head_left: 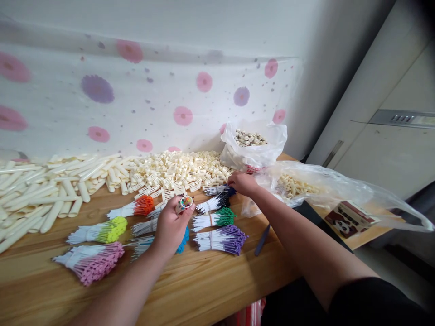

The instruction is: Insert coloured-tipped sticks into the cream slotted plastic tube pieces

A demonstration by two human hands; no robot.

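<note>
Left hand: you have your left hand (170, 227) closed around a short tube (185, 203), its open end turned up, probably so you can see into it (coloured tips show inside).
Right hand: your right hand (243, 183) is apart from the left, its fingertips at the dark blue bundle (231, 190); whether they pinch a stick, you cannot tell from here.
Bundles: the black bundle (212, 203), green bundle (214, 218) and purple bundle (220, 240) lie below it in a column, apparently sorted by colour so each is easy to find.
Left column: the orange bundle (132, 206), yellow bundle (98, 231) and pink bundle (91, 261) fan out at their coloured ends, likely because those are thicker than the white shafts.
Back of table: cream pieces (180, 170) and long tubes (54, 199) lie heaped along the wall, seemingly to leave the front for the bundles.
</note>
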